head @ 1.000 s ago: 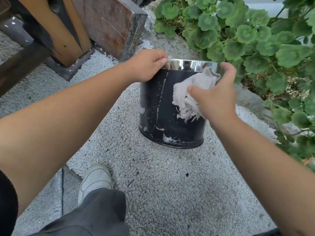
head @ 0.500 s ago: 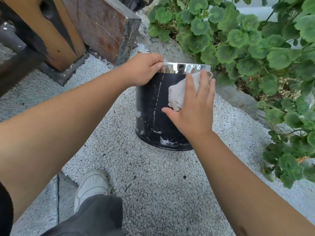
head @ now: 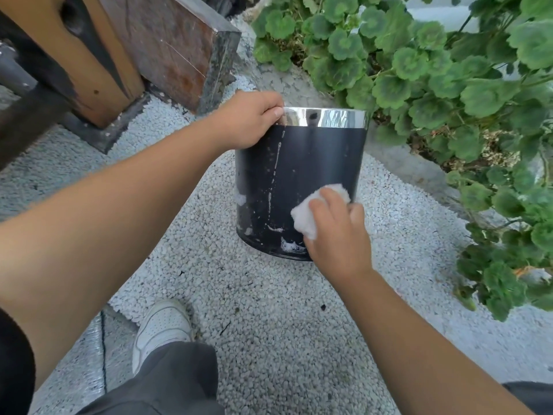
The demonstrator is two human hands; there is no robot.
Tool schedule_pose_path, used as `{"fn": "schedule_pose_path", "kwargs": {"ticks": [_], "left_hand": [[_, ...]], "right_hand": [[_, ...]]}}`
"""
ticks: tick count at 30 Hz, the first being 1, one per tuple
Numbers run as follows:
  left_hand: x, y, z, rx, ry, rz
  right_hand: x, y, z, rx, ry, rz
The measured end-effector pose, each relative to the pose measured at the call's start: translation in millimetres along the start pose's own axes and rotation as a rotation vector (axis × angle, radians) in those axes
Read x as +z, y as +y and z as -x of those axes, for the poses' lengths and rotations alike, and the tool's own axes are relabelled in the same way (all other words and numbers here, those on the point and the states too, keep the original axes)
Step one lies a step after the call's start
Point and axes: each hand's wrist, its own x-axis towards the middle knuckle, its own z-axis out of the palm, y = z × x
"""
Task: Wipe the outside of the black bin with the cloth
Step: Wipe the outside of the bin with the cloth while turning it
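Observation:
A round black bin [head: 311,163] with a shiny chrome band at its top stands on white gravel in the middle of the view. White drip streaks and smears mark its left and lower side. My left hand [head: 250,121] grips the rim at the bin's upper left. My right hand [head: 336,232] presses a bunched white cloth [head: 305,218] flat against the lower right of the bin's wall, near the base. Most of the cloth is hidden under my fingers.
Leafy green plants [head: 434,79] crowd the right and back, close behind the bin. A stone block [head: 179,46] and a wooden post [head: 74,55] stand at the back left. My white shoe [head: 161,327] and grey trouser leg are at the bottom.
My right hand has slid the cloth down the bin's wall from just under the chrome band to near the base. My left hand has kept its grip on the rim.

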Motion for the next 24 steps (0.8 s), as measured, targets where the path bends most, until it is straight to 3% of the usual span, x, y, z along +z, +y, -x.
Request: {"fn": "schedule_pose_path", "kwargs": {"ticks": [4, 11, 18, 24], "left_hand": [[1, -3, 0, 0.014, -0.001, -0.006], [-14, -12, 3, 0.03, -0.092, -0.032], [-7, -3, 4, 0.05, -0.123, 0.076], [4, 12, -1, 0.0, -0.095, 0.178]], "right_hand": [[-22, 4, -9, -0.014, -0.068, -0.036], [-69, -19, -70, -0.028, 0.172, -0.12], [-61, -35, -94, -0.036, 0.301, 0.028], [-47, -20, -86, 0.001, 0.265, -0.001]]}}
